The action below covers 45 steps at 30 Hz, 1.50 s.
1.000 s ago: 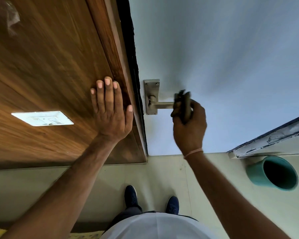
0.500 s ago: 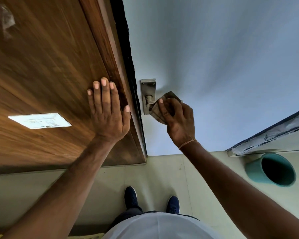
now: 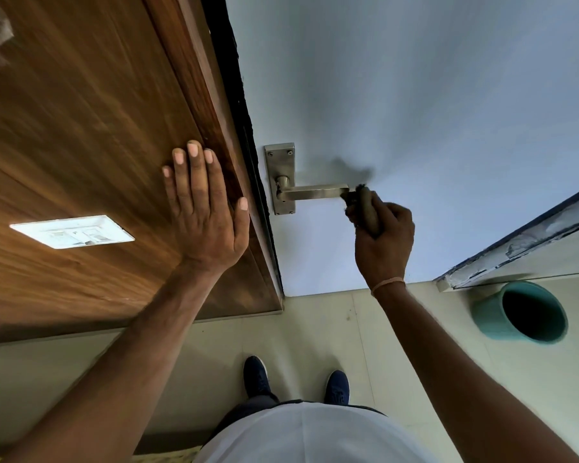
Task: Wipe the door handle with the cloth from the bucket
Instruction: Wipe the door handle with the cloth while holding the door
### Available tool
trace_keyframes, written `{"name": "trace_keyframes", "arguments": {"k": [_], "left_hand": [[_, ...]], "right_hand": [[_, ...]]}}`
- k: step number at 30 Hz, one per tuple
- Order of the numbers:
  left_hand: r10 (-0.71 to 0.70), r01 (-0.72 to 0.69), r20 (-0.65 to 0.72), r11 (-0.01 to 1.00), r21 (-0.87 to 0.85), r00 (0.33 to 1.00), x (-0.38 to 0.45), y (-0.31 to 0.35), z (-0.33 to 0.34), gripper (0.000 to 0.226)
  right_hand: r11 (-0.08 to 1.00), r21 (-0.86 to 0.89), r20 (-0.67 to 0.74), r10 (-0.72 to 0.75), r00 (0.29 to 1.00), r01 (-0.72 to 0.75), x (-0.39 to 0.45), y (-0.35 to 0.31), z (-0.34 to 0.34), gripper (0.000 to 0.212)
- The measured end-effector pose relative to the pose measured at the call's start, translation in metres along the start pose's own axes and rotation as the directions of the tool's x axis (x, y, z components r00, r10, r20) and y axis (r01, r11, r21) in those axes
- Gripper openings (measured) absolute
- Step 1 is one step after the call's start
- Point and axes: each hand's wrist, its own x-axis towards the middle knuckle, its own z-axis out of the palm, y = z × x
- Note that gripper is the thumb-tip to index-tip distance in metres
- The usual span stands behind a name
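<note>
A metal lever door handle [image 3: 315, 192] on its plate sits on the pale blue door [image 3: 415, 111]. My right hand [image 3: 383, 242] is closed around a small brownish cloth [image 3: 365, 205], and the cloth touches the free end of the lever. My left hand [image 3: 204, 212] lies flat with fingers spread on the brown wooden panel [image 3: 81, 128], just left of the door's edge. A teal bucket [image 3: 488, 315] stands on the floor at the lower right; its inside looks dark.
A white switch plate [image 3: 71, 231] is set in the wooden panel at the left. A chipped grey frame edge [image 3: 522, 242] runs along the right above the bucket. My two dark shoes [image 3: 258, 375] stand on the pale tiled floor below the handle.
My right hand has slid the cloth from the handle's base by the plate out to the lever's free end. The left hand has stayed flat on the wood.
</note>
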Motion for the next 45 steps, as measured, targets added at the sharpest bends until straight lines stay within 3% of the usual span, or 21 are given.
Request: {"name": "trace_keyframes", "arguments": {"k": [2, 4, 7, 12, 14, 16, 18, 20, 21, 22, 23, 24, 26, 29, 34, 36, 39, 40, 42, 45], "left_hand": [[0.004, -0.004, 0.016, 1.000, 0.003, 1.000, 0.001, 0.000, -0.002, 0.077], [0.003, -0.003, 0.027, 1.000, -0.001, 1.000, 0.001, 0.000, -0.002, 0.077], [-0.010, 0.012, 0.050, 0.999, -0.037, 0.999, 0.002, 0.002, -0.006, 0.076], [-0.001, 0.017, 0.131, 0.992, -0.122, 0.991, -0.006, 0.015, -0.015, 0.079], [0.069, -0.035, 0.143, 0.972, -0.231, 0.987, -0.017, 0.026, -0.016, 0.074], [0.185, -0.100, 0.152, 0.891, -0.442, 0.971, -0.024, 0.040, -0.018, 0.066], [0.268, -0.041, 0.237, 0.739, -0.673, 0.934, -0.023, 0.055, -0.017, 0.054], [0.232, 0.265, 0.464, 0.573, -0.775, 0.855, -0.020, 0.073, -0.015, 0.045], [0.197, 0.495, 0.624, 0.451, -0.742, 0.756, -0.016, 0.084, -0.015, 0.045], [0.194, 0.709, 0.769, 0.301, -0.638, 0.609, -0.010, 0.097, -0.017, 0.048], [0.226, 0.843, 0.855, 0.180, -0.507, 0.467, -0.006, 0.110, -0.015, 0.053], [0.273, 0.899, 0.886, 0.128, -0.420, 0.375, -0.002, 0.120, -0.015, 0.057], [0.361, 0.918, 0.882, 0.136, -0.372, 0.304, 0.004, 0.144, -0.014, 0.052], [0.432, 0.918, 0.857, 0.143, -0.371, 0.279, 0.006, 0.188, -0.014, 0.034], [0.421, 0.859, 0.873, 0.323, -0.398, 0.246, 0.004, 0.287, -0.021, 0.032], [0.407, 0.860, 0.899, 0.388, -0.331, 0.162, 0.006, 0.330, -0.024, 0.042], [0.457, 0.916, 0.887, 0.381, -0.127, -0.067, 0.012, 0.388, -0.029, 0.061], [0.498, 0.932, 0.861, 0.350, -0.092, -0.102, 0.013, 0.408, -0.028, 0.066], [0.561, 0.954, 0.820, 0.293, -0.064, -0.117, 0.013, 0.445, -0.023, 0.070], [0.626, 0.953, 0.771, 0.289, -0.090, -0.117, 0.010, 0.495, -0.008, 0.059]], "right_hand": [[0.911, 0.336, 0.101, 0.219, 0.970, -0.241, -0.008, -0.023, -0.005, 0.042], [0.800, 0.480, 0.236, 0.278, 0.931, -0.361, -0.013, -0.044, -0.011, 0.035], [0.719, 0.542, 0.341, 0.285, 0.896, -0.435, -0.014, -0.059, -0.011, 0.028], [0.486, 0.673, 0.516, 0.232, 0.824, -0.558, -0.016, -0.069, -0.013, 0.045], [0.403, 0.700, 0.551, 0.221, 0.805, -0.590, -0.018, -0.077, -0.020, 0.041], [0.357, 0.711, 0.566, 0.221, 0.794, -0.606, -0.020, -0.081, -0.027, 0.047], [0.367, 0.716, 0.522, 0.283, 0.804, -0.594, -0.023, -0.078, -0.035, 0.039], [0.412, 0.699, 0.474, 0.344, 0.810, -0.584, -0.030, -0.070, -0.045, 0.034], [0.424, 0.689, 0.456, 0.375, 0.807, -0.587, -0.033, -0.063, -0.051, 0.034], [0.422, 0.688, 0.440, 0.405, 0.802, -0.591, -0.036, -0.057, -0.059, 0.035], [0.412, 0.692, 0.422, 0.434, 0.796, -0.592, -0.040, -0.049, -0.069, 0.034], [0.397, 0.704, 0.405, 0.457, 0.792, -0.589, -0.043, -0.043, -0.077, 0.034], [0.378, 0.733, 0.347, 0.508, 0.788, -0.566, -0.049, -0.028, -0.099, 0.034], [0.404, 0.731, 0.280, 0.558, 0.782, -0.550, -0.054, 0.000, -0.137, 0.040], [0.482, 0.708, 0.161, 0.601, 0.783, -0.516, -0.049, 0.044, -0.213, 0.037], [0.572, 0.671, 0.059, 0.593, 0.803, -0.471, -0.045, 0.062, -0.243, 0.033], [0.790, 0.511, -0.133, 0.461, 0.877, -0.338, -0.038, 0.084, -0.278, 0.027], [0.852, 0.437, -0.162, 0.389, 0.907, -0.287, -0.036, 0.089, -0.288, 0.024], [0.925, 0.320, -0.164, 0.267, 0.950, -0.205, -0.035, 0.104, -0.307, 0.025], [0.992, 0.047, -0.166, 0.125, 0.978, -0.119, -0.036, 0.131, -0.334, 0.047]]}}
